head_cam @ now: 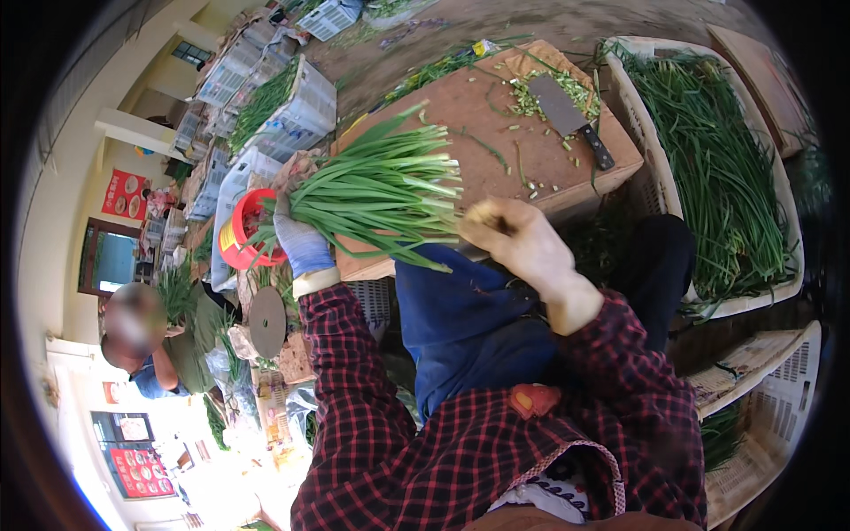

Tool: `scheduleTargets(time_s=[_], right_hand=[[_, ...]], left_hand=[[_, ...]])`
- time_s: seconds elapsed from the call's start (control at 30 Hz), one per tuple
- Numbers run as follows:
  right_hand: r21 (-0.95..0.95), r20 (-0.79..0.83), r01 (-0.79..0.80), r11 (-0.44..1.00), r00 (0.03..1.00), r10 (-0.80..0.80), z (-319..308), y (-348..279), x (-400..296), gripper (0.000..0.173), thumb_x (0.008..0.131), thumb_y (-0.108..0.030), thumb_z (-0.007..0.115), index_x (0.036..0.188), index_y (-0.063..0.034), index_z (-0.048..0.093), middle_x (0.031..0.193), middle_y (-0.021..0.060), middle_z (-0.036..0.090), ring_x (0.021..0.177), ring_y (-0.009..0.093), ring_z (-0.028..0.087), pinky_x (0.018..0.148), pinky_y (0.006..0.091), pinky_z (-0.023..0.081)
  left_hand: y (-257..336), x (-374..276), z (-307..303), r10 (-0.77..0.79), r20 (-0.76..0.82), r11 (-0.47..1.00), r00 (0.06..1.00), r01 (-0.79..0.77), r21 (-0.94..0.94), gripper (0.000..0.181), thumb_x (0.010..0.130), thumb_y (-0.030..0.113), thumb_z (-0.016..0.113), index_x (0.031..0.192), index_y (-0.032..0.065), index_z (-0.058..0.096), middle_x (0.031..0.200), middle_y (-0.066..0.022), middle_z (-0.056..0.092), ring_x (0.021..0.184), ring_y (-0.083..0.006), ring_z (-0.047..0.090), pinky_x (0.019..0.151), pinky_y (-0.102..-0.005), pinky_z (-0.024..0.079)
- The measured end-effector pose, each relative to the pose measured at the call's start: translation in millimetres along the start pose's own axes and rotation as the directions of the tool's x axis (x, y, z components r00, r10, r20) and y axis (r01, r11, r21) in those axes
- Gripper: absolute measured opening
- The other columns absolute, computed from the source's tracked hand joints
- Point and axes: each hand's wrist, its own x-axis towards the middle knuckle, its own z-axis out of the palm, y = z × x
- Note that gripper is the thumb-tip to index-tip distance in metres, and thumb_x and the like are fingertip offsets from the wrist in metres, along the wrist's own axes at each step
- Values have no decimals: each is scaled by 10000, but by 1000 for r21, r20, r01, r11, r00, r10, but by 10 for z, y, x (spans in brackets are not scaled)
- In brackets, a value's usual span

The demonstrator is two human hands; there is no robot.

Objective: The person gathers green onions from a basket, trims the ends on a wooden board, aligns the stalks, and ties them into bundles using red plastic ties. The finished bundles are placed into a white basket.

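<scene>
A bunch of garlic chives (378, 186) rests in my left hand (299, 229), which wears a grey-blue knit glove. The pale cut stem ends face right, towards my right hand (521, 239). That hand, in a stained cream glove, has its fingers curled close to the stem ends; whether anything is pinched in them I cannot tell. Below the bunch lies a wooden block table (458, 152). A cleaver (561, 106) with a black riveted handle lies flat near its far right corner, partly on chopped stem pieces (524, 99).
A white plastic crate (797, 232) full of chives stands to the right. A red tub (229, 245) sits beyond my left hand. Stacked crates (302, 109) with greens fill the far left. Another person (192, 345) is at the left. A tilted crate (764, 458) lies at lower right.
</scene>
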Motion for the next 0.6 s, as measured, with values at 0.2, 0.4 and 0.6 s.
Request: scheduleTargets(time_s=[0.2, 0.4, 0.6], right_hand=[[-183, -22, 168, 969, 984, -175, -260, 207, -191, 332, 853, -238, 784, 1114, -56, 690, 682, 54, 611, 639, 170, 590, 641, 308, 480], [-209, -99, 253, 945, 956, -277, 164, -56, 220, 298, 888, -256, 755, 1061, -14, 730, 660, 53, 583, 569, 128, 492, 573, 291, 421], [10, 39, 57, 998, 998, -57, -501, 546, -120, 273, 973, -261, 659, 1073, -16, 730, 823, 24, 699, 646, 107, 584, 632, 274, 513]], left_hand=[[70, 3, -270, -10, -21, 998, 1000, 12, 58, 372, 1051, 286, 460, 1184, -16, 631, 1143, -182, 685, 1004, -311, 677, 940, -455, 552], [-152, -61, -8, 4, -89, 996, 996, 4, 89, 358, 1057, 268, 453, 1184, -20, 622, 1151, -174, 681, 1035, -297, 666, 949, -432, 544], [-39, -98, -189, 16, -54, 996, 998, -11, 89, 341, 1060, 270, 439, 1133, -15, 613, 1109, -162, 681, 1000, -279, 661, 925, -416, 542]])
